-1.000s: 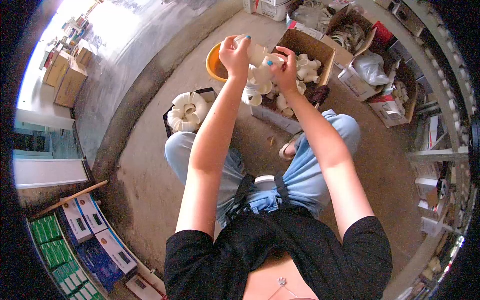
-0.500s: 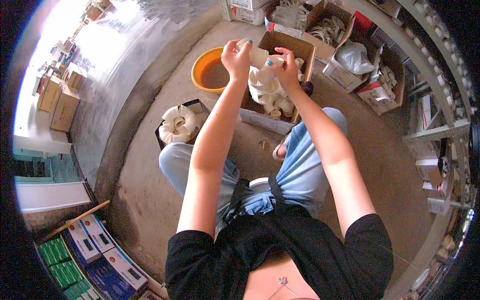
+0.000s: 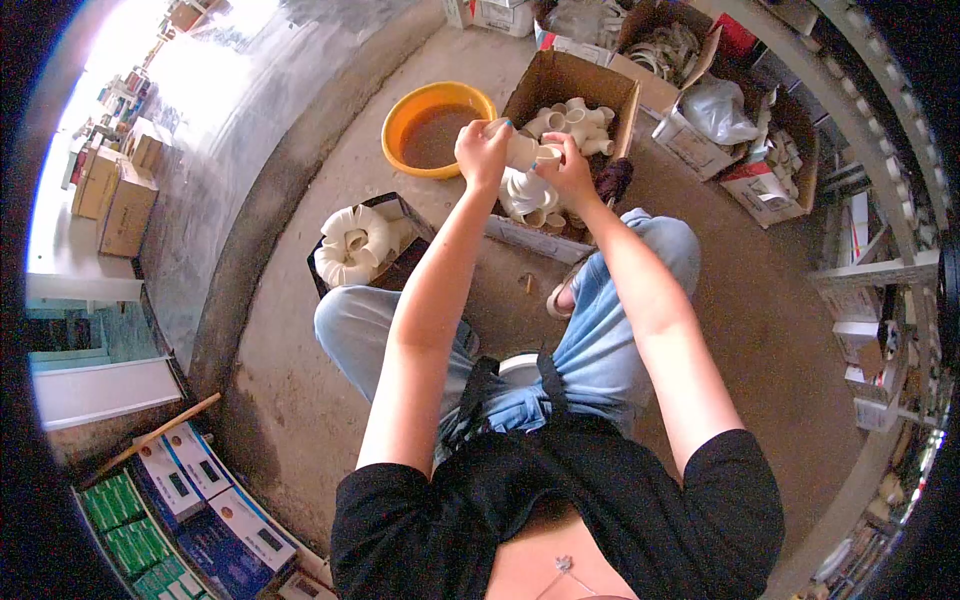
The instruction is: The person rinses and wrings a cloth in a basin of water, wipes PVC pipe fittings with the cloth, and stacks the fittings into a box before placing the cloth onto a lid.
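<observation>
Above the near part of a cardboard box (image 3: pixel 628 108), a white plastic pipe fitting (image 3: pixel 520 152) is between my two hands. My left hand (image 3: pixel 483 153) is closed round its left end. At the other end, my right hand (image 3: pixel 570 172) has its thumb and fingers closed on the fitting's round opening. Whether this is one piece or two joined pieces I cannot tell. More white pipe fittings (image 3: pixel 575 122) fill the box below, partly covered by my hands.
An orange basin (image 3: pixel 398 128) stands left of the box. Nearer my left knee, a black box (image 3: pixel 400 207) contains white curved fittings (image 3: pixel 352 243). Cartons with a plastic bag (image 3: pixel 715 115) and more parts stand at back right, beside metal shelving (image 3: pixel 880 262).
Both hands have come down and nearer to me with the fitting between them. More of the fittings at the back of the box show now.
</observation>
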Demonstrator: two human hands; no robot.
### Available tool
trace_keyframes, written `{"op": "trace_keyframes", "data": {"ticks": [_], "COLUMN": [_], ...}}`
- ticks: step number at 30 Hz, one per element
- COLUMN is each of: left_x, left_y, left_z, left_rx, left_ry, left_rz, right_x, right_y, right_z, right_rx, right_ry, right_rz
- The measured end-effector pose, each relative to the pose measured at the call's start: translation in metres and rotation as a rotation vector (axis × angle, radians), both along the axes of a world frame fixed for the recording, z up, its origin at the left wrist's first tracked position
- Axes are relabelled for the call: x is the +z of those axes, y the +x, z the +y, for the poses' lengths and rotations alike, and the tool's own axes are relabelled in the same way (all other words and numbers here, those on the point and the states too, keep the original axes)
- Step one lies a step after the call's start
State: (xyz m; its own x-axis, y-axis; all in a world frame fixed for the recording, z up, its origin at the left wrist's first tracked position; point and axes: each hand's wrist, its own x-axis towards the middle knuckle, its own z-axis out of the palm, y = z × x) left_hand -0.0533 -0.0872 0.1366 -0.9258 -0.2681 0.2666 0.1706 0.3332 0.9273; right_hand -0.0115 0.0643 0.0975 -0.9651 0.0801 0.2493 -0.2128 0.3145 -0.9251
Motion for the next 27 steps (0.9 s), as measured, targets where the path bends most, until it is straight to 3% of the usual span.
{"op": "trace_keyframes", "data": {"ticks": [4,9,12,13,15,17,21,27], "left_x": [-0.033,-0.065,-0.083,-0.081,-0.096,-0.096,-0.117,-0.14], "left_y": [-0.008,-0.014,-0.018,-0.017,-0.021,-0.019,-0.022,-0.036], "left_z": [-0.004,-0.008,-0.008,-0.009,-0.009,-0.011,-0.011,-0.015], "left_rx": [-0.019,-0.052,-0.061,-0.124,-0.119,-0.163,-0.152,-0.18], "left_ry": [0.004,-0.176,-0.176,0.01,-0.057,-0.15,-0.221,-0.362], "left_rz": [-0.079,-0.099,-0.182,-0.338,-0.329,-0.302,-0.27,-0.545], "right_x": [-0.005,-0.021,-0.043,-0.058,-0.082,-0.063,-0.073,-0.082], "right_y": [0.005,0.007,0.001,-0.003,-0.007,-0.001,-0.005,-0.021], "right_z": [-0.002,-0.004,-0.003,-0.002,0.002,-0.001,-0.005,-0.007], "right_rx": [-0.013,-0.041,-0.028,-0.033,-0.006,-0.007,-0.013,0.045], "right_ry": [0.059,0.138,0.038,0.036,0.075,0.248,0.307,0.355], "right_rz": [-0.053,-0.181,-0.241,-0.214,-0.192,-0.257,-0.311,-0.55]}}
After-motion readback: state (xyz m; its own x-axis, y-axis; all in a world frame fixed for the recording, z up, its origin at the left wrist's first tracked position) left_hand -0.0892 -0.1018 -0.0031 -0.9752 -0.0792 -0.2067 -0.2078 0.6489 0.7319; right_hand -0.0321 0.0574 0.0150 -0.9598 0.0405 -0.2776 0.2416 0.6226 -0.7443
